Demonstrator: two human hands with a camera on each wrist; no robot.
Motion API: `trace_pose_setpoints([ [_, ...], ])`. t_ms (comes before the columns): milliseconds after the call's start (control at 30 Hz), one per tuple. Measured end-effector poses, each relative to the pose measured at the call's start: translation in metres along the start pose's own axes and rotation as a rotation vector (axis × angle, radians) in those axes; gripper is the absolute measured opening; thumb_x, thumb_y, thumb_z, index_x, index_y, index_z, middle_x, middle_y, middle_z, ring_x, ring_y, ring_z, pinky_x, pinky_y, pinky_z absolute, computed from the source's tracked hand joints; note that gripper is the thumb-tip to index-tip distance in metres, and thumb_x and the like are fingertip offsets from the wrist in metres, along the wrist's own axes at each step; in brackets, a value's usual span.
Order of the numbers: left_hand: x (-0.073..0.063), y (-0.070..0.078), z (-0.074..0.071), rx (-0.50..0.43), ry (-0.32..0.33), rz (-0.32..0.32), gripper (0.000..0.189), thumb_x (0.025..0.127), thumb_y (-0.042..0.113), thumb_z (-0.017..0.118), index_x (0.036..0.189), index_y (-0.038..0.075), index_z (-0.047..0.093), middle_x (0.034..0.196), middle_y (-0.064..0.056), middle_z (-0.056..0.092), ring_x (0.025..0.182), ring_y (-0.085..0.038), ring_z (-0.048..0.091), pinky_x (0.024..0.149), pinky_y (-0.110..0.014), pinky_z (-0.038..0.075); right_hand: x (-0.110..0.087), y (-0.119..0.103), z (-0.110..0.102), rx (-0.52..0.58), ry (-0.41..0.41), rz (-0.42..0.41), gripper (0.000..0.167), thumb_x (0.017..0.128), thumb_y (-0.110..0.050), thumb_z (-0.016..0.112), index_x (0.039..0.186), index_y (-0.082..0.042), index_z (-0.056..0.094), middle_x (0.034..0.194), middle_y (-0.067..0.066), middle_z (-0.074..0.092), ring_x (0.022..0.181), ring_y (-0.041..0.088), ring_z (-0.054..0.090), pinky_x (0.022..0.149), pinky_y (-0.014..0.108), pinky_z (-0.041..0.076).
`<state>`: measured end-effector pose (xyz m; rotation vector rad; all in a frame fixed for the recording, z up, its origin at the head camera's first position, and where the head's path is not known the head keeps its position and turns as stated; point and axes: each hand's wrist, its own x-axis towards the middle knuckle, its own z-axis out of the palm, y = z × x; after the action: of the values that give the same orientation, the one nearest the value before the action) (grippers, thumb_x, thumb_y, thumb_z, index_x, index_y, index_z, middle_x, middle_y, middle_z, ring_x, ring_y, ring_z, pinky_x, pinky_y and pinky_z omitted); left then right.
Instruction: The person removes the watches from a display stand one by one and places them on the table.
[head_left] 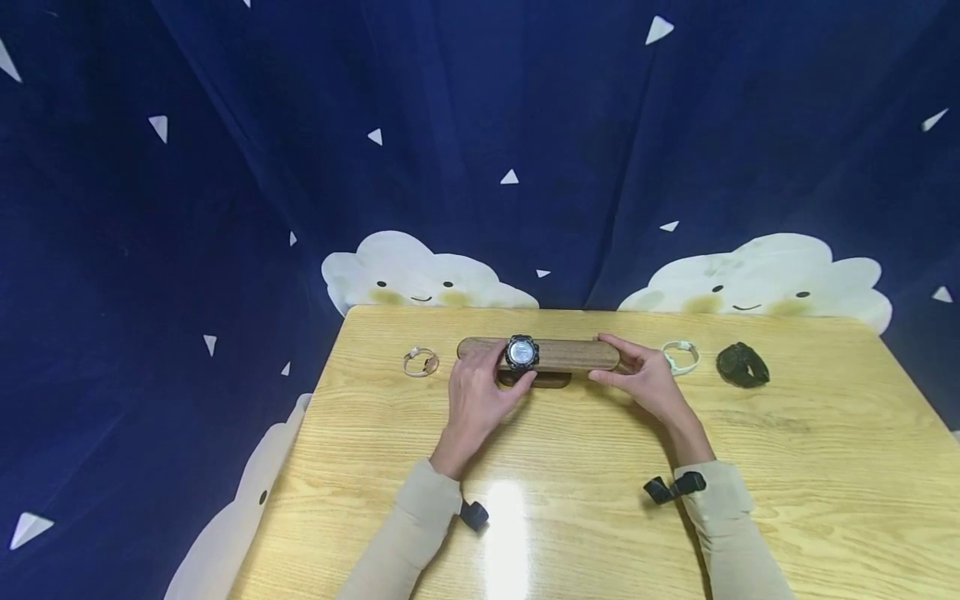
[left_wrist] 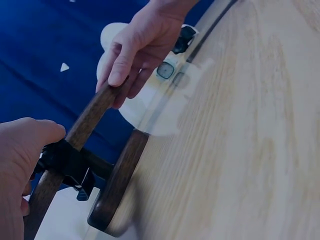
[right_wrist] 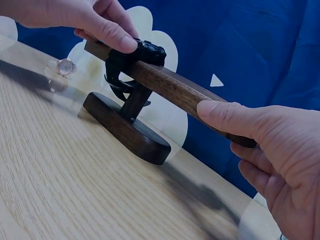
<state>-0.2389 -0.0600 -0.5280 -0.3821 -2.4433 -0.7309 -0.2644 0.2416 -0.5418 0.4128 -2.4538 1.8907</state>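
A wooden watch stand with a long rounded bar (head_left: 573, 355) on a short post stands toward the back of the table, its dark base (right_wrist: 125, 127) on the tabletop. Round the bar, left of its middle, sits a black wristwatch (head_left: 522, 352) with its dial facing up; its strap (right_wrist: 114, 75) hangs below the bar. My left hand (head_left: 478, 387) holds the watch at its side, thumb on the near edge and fingers reaching over to the far side of the bar. My right hand (head_left: 647, 379) grips the bar's right end between thumb and fingers.
A slim light-banded watch (head_left: 420, 362) lies left of the stand. To the right are a white-strapped watch (head_left: 681, 357), partly behind my right hand, and another black watch (head_left: 742, 365). A dark blue curtain (head_left: 480, 125) with cloud prints hangs behind the table (head_left: 600, 517).
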Motion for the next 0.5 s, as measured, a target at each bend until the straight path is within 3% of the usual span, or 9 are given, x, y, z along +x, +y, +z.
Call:
trace_pose_setpoints([
  [167, -0.0013, 0.0036, 0.0027, 0.010, 0.007, -0.019, 0.067, 0.084, 0.057, 0.082, 0.129, 0.008, 0.071, 0.110, -0.010, 0.079, 0.097, -0.024, 0.074, 0.082, -0.035, 0.055, -0.0009, 0.0005, 0.0000, 0.002, -0.003, -0.010, 0.067, 0.086, -0.013, 0.088, 0.147, -0.008, 0.061, 0.147, 0.020, 0.060, 0.129, 0.016, 0.063, 0.093, 0.018, 0.057],
  [500, -0.0022, 0.0085, 0.0055, 0.005, 0.038, -0.023, 0.063, 0.086, 0.049, 0.083, 0.130, 0.006, 0.070, 0.104, -0.011, 0.079, 0.087, -0.023, 0.071, 0.072, -0.032, 0.048, 0.0001, 0.0005, -0.0002, 0.026, -0.002, -0.047, 0.068, 0.085, -0.007, 0.087, 0.146, 0.003, 0.057, 0.144, 0.025, 0.061, 0.120, 0.004, 0.065, 0.092, 0.019, 0.057],
])
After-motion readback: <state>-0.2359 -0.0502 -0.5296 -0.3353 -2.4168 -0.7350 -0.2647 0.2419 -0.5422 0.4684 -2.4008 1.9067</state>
